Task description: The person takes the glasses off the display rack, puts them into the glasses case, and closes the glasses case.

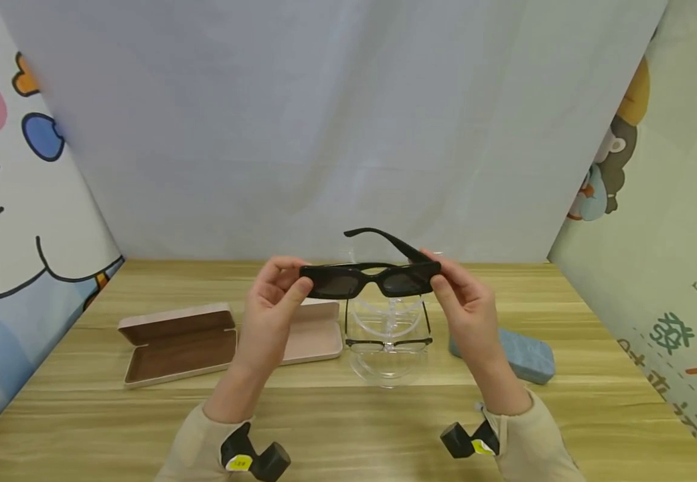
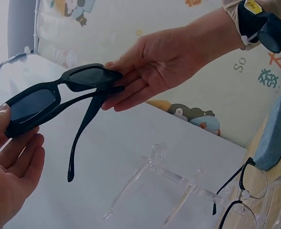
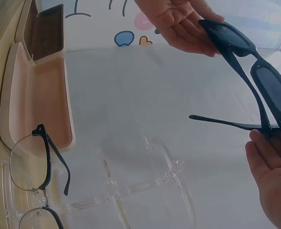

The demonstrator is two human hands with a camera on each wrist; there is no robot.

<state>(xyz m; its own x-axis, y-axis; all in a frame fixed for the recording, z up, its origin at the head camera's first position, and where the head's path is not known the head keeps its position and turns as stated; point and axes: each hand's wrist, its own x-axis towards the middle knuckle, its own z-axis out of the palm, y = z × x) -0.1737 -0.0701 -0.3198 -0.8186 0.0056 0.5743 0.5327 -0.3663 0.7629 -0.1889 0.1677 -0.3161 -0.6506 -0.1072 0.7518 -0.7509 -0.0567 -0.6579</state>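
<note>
Both hands hold a pair of black sunglasses [image 1: 337, 284] up over the table, one hand at each end of the frame. My left hand [image 1: 271, 309] pinches the left end between thumb and fingers. At the opposite end, the thumb of my right hand [image 1: 470, 313] is on the front and its fingers lie behind. The right temple [image 1: 387, 237] stands partly swung out, while the other temple [image 3: 241, 71] lies folded behind the lenses in the right wrist view. Below hang dark half-rim eyeglasses [image 1: 363, 343] on a clear display stand [image 1: 387, 383].
On the left, a case with a brown lining [image 1: 182, 351] stands with its lid up. Beside it, partly behind my left arm, is an opened pink case [image 1: 318, 335]. A closed blue case [image 1: 527, 355] lies to the right, partly behind my right arm. A pale curtain [image 1: 324, 134] hangs behind the table.
</note>
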